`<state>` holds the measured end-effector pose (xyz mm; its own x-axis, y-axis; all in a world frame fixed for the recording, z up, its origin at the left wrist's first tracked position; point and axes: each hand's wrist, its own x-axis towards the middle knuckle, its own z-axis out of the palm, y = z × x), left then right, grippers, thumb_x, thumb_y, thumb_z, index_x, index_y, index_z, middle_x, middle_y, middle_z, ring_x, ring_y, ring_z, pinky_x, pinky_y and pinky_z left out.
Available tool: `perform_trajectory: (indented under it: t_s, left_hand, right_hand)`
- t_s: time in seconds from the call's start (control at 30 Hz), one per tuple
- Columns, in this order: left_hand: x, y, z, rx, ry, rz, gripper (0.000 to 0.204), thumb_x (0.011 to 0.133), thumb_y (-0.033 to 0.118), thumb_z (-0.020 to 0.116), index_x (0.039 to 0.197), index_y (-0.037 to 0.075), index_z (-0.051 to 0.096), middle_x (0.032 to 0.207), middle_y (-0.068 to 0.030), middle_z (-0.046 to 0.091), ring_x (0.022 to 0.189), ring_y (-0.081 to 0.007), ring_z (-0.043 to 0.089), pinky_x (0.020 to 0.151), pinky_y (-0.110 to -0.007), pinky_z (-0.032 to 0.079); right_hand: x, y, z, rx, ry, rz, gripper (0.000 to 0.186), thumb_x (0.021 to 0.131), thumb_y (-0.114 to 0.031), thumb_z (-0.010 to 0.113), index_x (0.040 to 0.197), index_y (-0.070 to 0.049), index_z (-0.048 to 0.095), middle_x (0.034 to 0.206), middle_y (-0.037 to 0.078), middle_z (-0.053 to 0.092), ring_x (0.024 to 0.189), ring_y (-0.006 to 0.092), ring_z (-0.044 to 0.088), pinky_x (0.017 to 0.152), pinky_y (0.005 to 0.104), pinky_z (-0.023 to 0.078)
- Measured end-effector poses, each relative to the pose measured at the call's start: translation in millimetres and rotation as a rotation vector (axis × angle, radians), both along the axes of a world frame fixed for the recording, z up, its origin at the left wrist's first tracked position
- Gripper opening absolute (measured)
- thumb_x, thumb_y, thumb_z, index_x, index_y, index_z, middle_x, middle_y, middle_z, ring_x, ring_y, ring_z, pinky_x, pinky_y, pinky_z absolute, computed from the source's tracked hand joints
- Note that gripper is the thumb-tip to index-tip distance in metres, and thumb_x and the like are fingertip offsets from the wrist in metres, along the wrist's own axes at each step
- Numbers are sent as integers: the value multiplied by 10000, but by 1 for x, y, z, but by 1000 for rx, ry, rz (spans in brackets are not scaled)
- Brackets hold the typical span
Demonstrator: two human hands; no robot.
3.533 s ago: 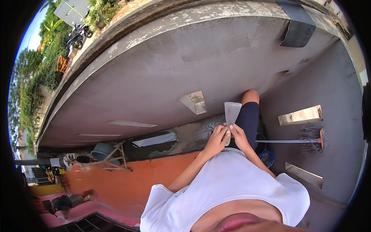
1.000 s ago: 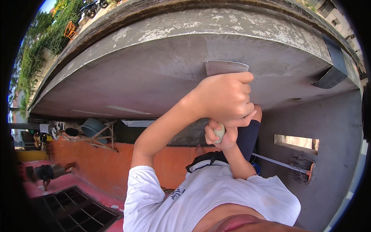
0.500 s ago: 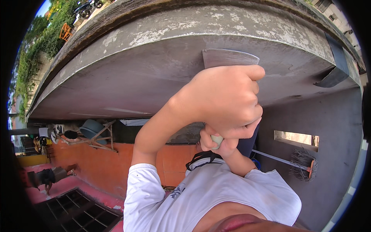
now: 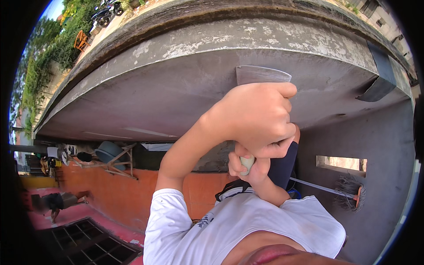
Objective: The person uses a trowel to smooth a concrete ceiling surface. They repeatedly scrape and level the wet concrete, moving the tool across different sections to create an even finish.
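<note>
A wide metal scraper blade (image 4: 263, 75) lies close against the smooth grey concrete surface (image 4: 185, 84), a short way below its pale, flaking edge. My left hand (image 4: 258, 117) is closed round the scraper just behind the blade, its back toward me and its fingers curled. Below it, my right hand (image 4: 254, 167) wraps the lower end of the handle, of which only the pale rounded butt (image 4: 246, 165) shows. Most of the handle is hidden by my hands. I cannot tell whether the whole blade edge touches the concrete.
A dark strip (image 4: 380, 84) hangs off the concrete's right end. A mop (image 4: 351, 192) stands by the grey side wall, below a slot opening (image 4: 342, 163). To the left are a grey basin (image 4: 110, 154) on a wooden stand, an orange wall (image 4: 132, 190) and another person (image 4: 59, 202).
The whole view has shifted slightly, so the concrete and hands sit lower in it. Both hands keep hold of the scraper, and more of the handle's butt shows.
</note>
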<state>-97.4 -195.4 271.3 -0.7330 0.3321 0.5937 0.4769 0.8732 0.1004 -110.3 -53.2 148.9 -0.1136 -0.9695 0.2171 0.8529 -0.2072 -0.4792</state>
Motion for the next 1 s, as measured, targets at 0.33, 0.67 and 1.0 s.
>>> perform_trajectory:
  t_s: [0.33,0.67,1.0]
  left_hand:
    - [-6,8,-23,42,18,57,306,695,306,643,462,118,579,437,-25,489,543,-194,407,591,-288,401]
    - [-3,2,-18,92,85,-3,284,693,231,648,486,123,486,432,-12,438,499,-199,403,610,-311,395]
    - [-6,2,-21,152,99,-45,293,705,220,656,504,123,466,426,1,431,472,-195,412,629,-313,390]
  right_hand:
    - [-14,14,-17,121,73,4,493,1021,-568,395,1055,-81,465,812,-8,413,461,112,337,373,274,282]
    - [-19,11,-6,112,141,39,504,1022,-575,329,1085,-83,422,648,33,413,432,130,340,383,274,314]
    - [-18,13,-6,68,133,-25,425,1038,-504,377,929,-95,420,777,-5,422,427,115,348,339,288,320]
